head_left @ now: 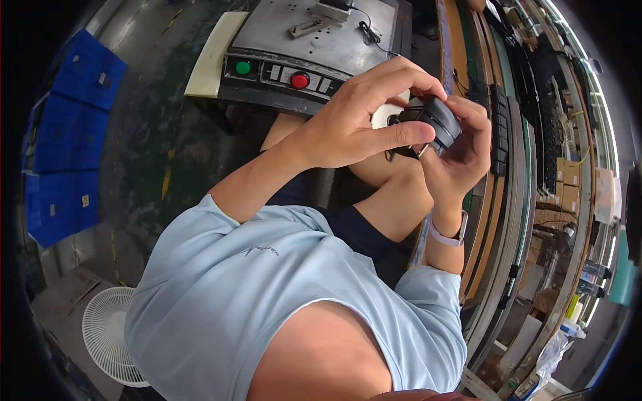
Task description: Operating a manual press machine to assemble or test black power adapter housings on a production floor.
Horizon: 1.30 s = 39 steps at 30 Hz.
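In front of me, above my knees, both hands hold a small black rounded plastic part (443,121) with a smooth, ridged edge. My left hand (361,117) reaches across from the left, its fingers arched over the top and its thumb pressed on the near side of the part. From the right, my right hand (468,144) wraps its fingers and palm round the far side. A thin metal piece (422,150) sticks out just below the left thumb. Behind that thumb shows a whitish piece with a dark spot (383,117); whether it joins the black part I cannot tell.
A metal-topped machine (281,40) stands ahead, with a green button (243,67), a red button (300,80), a bracket (309,28) and a black cable (369,33) on it. A conveyor line (511,200) runs along my right. Blue bins (67,147) and a white fan (110,334) are left.
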Available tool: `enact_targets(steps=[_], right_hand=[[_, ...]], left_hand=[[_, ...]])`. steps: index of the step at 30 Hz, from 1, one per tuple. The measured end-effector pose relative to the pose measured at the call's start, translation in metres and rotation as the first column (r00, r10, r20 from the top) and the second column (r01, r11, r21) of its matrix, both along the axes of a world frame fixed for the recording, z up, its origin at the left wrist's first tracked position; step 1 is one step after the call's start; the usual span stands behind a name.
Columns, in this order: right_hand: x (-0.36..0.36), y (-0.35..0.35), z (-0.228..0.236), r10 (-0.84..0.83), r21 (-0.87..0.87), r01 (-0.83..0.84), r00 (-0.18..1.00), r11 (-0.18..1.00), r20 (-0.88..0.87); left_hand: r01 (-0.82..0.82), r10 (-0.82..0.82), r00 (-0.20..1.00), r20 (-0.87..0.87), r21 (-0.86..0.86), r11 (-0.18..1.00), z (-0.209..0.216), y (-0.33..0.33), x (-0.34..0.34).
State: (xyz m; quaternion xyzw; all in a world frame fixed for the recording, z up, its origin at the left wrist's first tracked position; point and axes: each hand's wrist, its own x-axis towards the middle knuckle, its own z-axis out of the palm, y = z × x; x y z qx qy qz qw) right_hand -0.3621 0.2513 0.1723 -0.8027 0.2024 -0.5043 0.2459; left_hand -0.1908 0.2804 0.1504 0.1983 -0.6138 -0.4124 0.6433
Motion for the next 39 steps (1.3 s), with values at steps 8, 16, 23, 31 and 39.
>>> enact_targets(steps=[8,16,23,31,39], right_hand=[[0.010,0.007,0.006,-0.053,0.111,0.051,0.998,0.992,0.017],[0.020,-0.008,-0.006,0.165,0.241,-0.207,0.969,0.948,0.183],[0.035,-0.005,-0.025,0.149,0.418,-0.421,0.826,0.805,0.544],[0.024,-0.006,-0.049,0.084,0.474,-0.444,0.791,0.760,0.607],[0.043,0.017,-0.056,0.204,0.445,-0.561,0.752,0.698,0.627]], left_hand=[[-0.235,0.253,0.964,0.079,-0.186,0.954,-0.001,0.000,0.010],[-0.340,0.348,0.937,0.015,-0.169,0.925,-0.002,0.011,0.011],[-0.425,0.453,0.883,0.122,-0.201,0.883,-0.010,0.018,0.016],[-0.498,0.513,0.854,0.087,-0.148,0.854,-0.011,0.019,0.006],[-0.480,0.497,0.843,0.205,-0.129,0.868,-0.012,0.029,0.019]])
